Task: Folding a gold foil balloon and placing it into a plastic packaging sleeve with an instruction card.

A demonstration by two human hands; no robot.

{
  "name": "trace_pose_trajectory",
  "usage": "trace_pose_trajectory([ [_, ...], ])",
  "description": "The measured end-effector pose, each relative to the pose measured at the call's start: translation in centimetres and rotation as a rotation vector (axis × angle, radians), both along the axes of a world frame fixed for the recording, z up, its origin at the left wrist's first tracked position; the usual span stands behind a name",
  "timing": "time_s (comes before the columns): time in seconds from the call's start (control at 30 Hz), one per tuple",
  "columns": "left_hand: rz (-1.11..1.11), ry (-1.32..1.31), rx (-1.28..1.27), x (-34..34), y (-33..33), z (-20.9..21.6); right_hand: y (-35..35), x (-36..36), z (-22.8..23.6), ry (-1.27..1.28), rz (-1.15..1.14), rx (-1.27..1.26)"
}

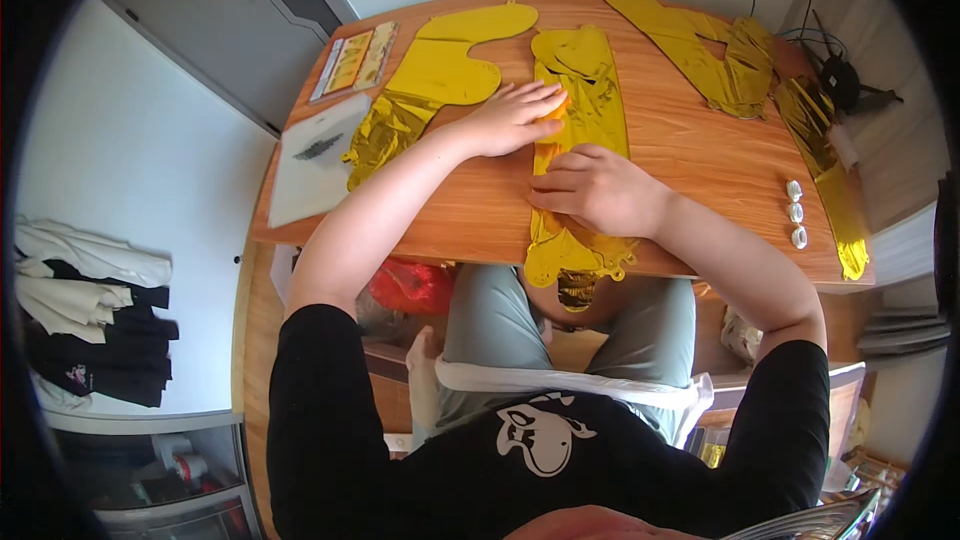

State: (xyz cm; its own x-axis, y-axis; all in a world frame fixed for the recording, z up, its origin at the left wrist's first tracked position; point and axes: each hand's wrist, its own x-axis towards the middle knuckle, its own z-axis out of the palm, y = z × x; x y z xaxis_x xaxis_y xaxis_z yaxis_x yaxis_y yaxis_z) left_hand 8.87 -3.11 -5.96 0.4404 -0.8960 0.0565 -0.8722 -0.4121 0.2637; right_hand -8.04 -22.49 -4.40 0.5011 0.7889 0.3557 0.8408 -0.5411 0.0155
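The wooden table (700, 155) is carrying everything, its near edge running just under both wrists. The gold foil balloon (580, 90) is lying flat and crinkled down the table's middle, directly beneath both hands, its lower end hanging over the near edge. The left hand (510, 118) is pressing flat on its upper part, grip spread, fingers extended. The right hand (595, 190) is resting just nearer on the same foil, grip half curled, fingertips pressing the surface. Left of the left hand, a second gold foil shape (440, 70) is lying, with a white sheet (315, 155) beyond it. Bare wood is lying open right of the right hand, up to three small white clips (795, 212).
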Motion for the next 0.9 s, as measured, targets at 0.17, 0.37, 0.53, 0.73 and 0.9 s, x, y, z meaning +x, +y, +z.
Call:
trace_pose_trajectory([
  [0.17,0.022,0.35,-0.249,2.1,0.3,2.4,-0.4,0.1,-0.9,0.022,-0.006,0.041],
  [0.37,0.1,-0.004,-0.22,3.1,0.8,1.5,-0.2,0.1,-0.4,0.048,-0.004,0.011],
  [0.53,0.042,-0.345,0.004,3.2,0.5,2.3,-0.6,0.4,-0.9,0.018,0.009,-0.001],
  [0.73,-0.055,-0.558,0.047,3.7,0.4,2.6,-0.5,0.3,-1.0,0.008,0.0,-0.027],
  [0.9,-0.039,-0.503,0.035,4.2,0.5,2.3,-0.1,0.0,-0.5,0.016,-0.002,-0.08],
])
